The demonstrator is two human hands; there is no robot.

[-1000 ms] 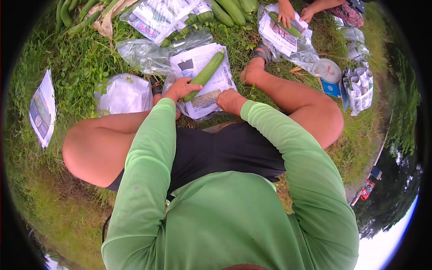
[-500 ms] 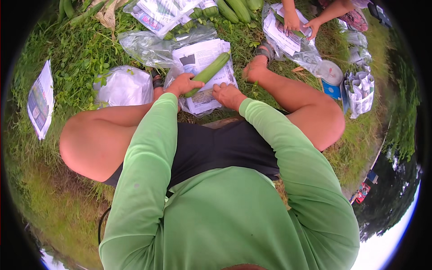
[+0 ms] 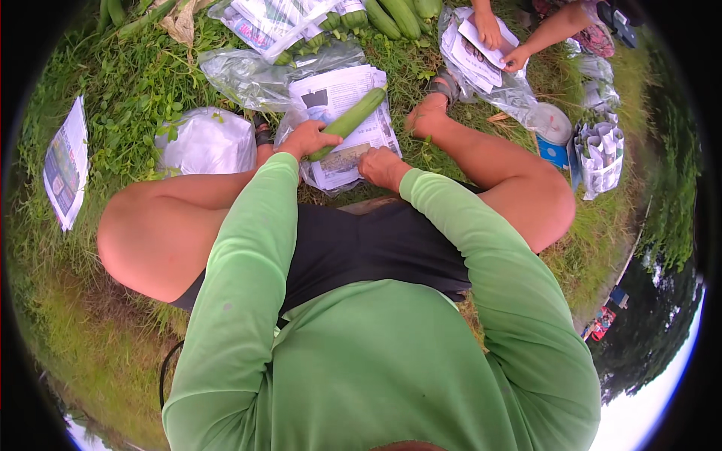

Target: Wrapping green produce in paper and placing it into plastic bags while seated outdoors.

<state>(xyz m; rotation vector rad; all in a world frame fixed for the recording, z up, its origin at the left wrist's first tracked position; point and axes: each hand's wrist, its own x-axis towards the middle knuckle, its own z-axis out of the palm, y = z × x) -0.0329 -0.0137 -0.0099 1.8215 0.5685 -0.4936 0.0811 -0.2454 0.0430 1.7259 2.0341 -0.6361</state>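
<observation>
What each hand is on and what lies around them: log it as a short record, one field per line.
left hand: gripping the lower end of a long green vegetable
right hand: at the lower right of the printed sheets
vegetable position: slantwise on the sheets
nearby: clear plastic bag, whitish plastic bundle
other person's hands: on a paper stack, upper right
ground: grass

Over paper sheets point(image 3: 380, 135), a single vegetable point(image 3: 355, 120) is held slantwise, its near end in the left hand point(image 3: 304, 140). The sheets' near right part is touched by the right hand point(image 3: 382, 167). Left of the left hand, a plastic bundle point(image 3: 207, 143) is set on grass point(image 3: 139, 323); beyond both hands, more vegetables point(image 3: 391, 19) are laid.
</observation>
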